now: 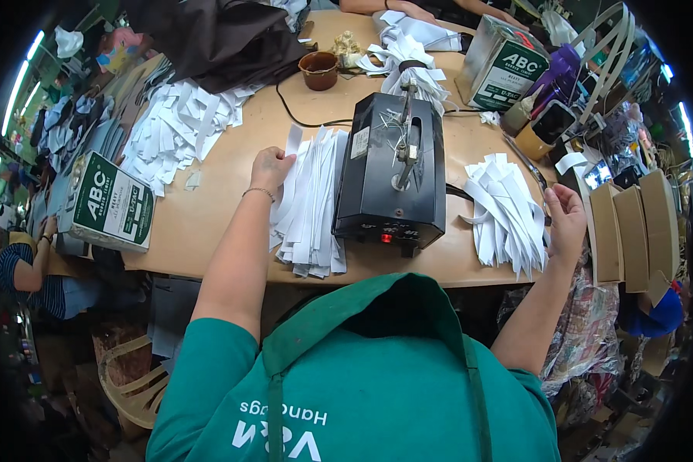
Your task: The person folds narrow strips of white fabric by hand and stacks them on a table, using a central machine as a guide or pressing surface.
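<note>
My left hand [274, 166] has its fingertips closed on the upper end of a white fabric strip [292, 143], at the left edge of a stack of white strips [312, 213]. Right of that stack stands a black electric machine [390, 173] with a metal arm on top, bits of thread on it and a lit red switch. My right hand [566, 215] is raised at the table's right side, thumb and fingers close together; whether something thin is between them I cannot tell. Just left of it lies a fanned pile of white strips [503, 216].
A larger strip heap [179, 127], a cement tin [113, 202] and dark fabric [225, 40] lie left. A brown pot [318, 71], a tied strip bundle [414, 69] and another tin [502, 63] stand behind. Cardboard pieces [635, 231] are right. Other people's arms [407, 8] show opposite.
</note>
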The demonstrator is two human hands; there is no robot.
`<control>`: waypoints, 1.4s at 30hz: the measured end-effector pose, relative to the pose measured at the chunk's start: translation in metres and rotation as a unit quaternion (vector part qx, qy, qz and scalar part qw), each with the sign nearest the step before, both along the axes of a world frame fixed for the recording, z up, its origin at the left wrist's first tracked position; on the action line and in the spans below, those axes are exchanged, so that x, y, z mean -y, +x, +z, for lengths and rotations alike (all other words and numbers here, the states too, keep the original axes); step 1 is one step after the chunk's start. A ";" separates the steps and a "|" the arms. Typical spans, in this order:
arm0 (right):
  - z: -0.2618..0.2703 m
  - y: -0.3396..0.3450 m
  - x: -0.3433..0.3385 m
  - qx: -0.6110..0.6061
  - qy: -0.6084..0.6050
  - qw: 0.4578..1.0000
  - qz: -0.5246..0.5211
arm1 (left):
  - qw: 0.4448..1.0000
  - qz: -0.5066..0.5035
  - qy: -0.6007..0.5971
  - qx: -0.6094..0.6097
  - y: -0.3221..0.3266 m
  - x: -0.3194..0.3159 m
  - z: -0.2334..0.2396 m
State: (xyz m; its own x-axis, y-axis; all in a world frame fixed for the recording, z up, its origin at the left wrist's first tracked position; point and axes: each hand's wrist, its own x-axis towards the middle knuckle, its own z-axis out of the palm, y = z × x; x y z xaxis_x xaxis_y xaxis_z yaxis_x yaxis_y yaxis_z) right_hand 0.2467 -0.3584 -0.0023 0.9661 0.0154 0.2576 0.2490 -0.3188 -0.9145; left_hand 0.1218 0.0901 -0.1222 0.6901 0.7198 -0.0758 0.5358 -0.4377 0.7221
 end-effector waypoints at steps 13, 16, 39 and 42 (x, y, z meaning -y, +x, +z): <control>0.068 -0.116 -0.098 0.086 -0.012 0.834 0.544 | 0.843 -0.239 -0.373 0.305 -0.132 0.105 0.189; 0.059 -0.128 -0.125 0.067 0.084 0.829 0.549 | 0.788 -0.357 -0.469 0.179 -0.112 0.148 0.199; 0.029 -0.027 -0.091 -0.322 0.375 0.800 0.340 | 0.871 -0.363 -0.259 0.206 -0.119 0.129 0.179; 0.029 -0.012 -0.115 -0.293 0.327 0.823 0.360 | 0.877 -0.286 -0.308 0.232 -0.131 0.121 0.166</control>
State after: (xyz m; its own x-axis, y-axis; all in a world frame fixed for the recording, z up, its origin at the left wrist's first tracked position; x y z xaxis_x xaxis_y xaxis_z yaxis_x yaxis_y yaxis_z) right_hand 0.2343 -0.2434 0.0266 0.7280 0.6821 -0.0685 -0.3866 0.3260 -0.8627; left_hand -0.0092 -0.0310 0.0439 0.9844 0.1670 0.0549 -0.0576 0.0113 0.9983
